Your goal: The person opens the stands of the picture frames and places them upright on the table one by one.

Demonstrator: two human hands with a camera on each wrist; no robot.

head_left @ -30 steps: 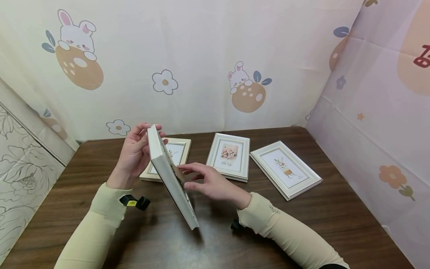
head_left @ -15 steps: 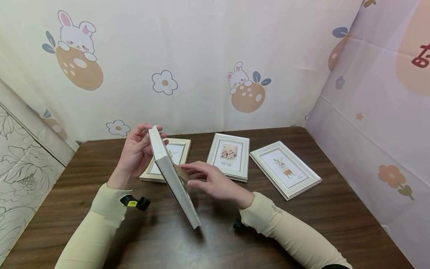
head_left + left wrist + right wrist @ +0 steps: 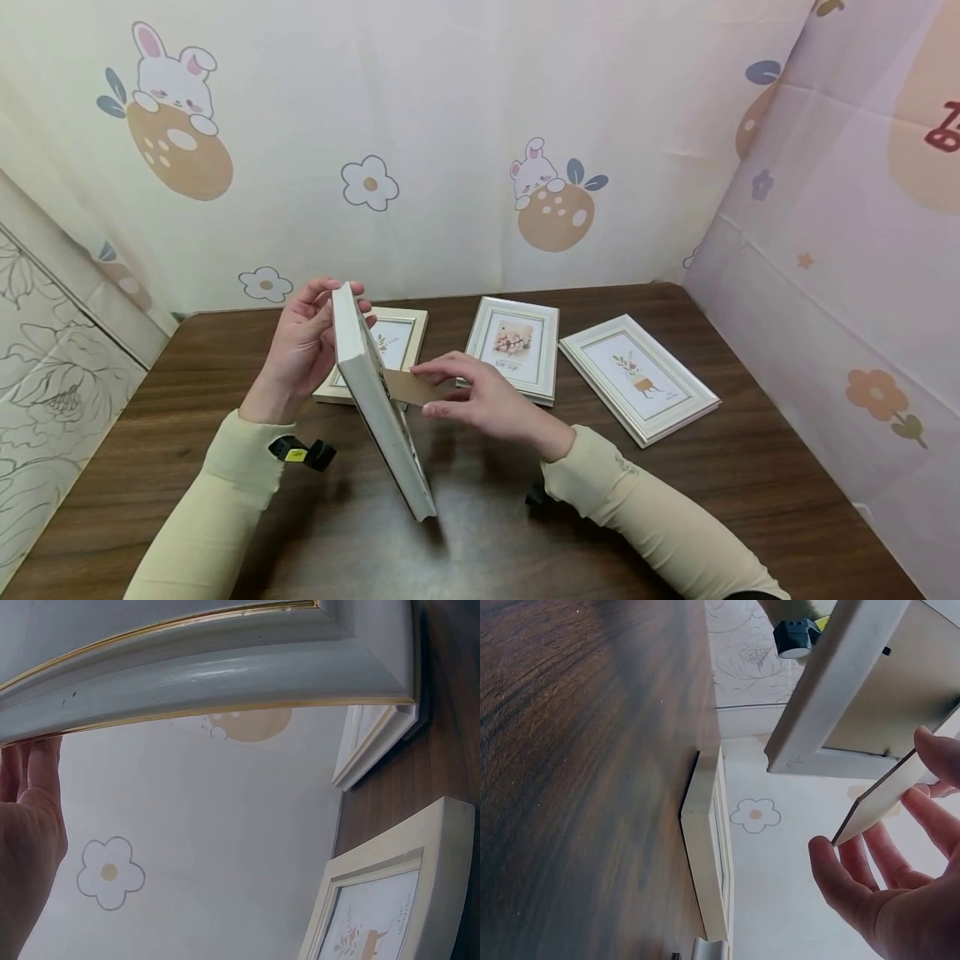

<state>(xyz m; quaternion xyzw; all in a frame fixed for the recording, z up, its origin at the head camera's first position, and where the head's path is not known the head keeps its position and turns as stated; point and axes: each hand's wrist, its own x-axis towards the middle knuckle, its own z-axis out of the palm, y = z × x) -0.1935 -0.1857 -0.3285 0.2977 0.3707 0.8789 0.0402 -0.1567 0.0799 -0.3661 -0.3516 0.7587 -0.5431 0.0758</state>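
A white picture frame (image 3: 380, 417) stands tilted in the air over the table in the head view, seen side-on. My left hand (image 3: 300, 350) grips its upper end, thumb on the near side and fingers behind. From the frame's back juts a brown support leg (image 3: 408, 387), swung out at an angle. My right hand (image 3: 487, 400) pinches the leg's outer end between thumb and fingers. In the right wrist view the leg (image 3: 885, 796) shows as a thin board beside the frame's brown back (image 3: 889, 690). The left wrist view shows the gold-lined front moulding (image 3: 225, 675).
Three more frames lie face up along the back of the wooden table (image 3: 300, 533): a cream one (image 3: 415, 333) partly behind the held frame, a white one (image 3: 517, 346) mid-table and another (image 3: 637, 379) at right. A patterned curtain (image 3: 450, 100) hangs behind.
My right hand has moved a little to the right, and the support leg has swung outward from the frame's back. The left hand keeps its grip; the frame's lower end has shifted slightly left.
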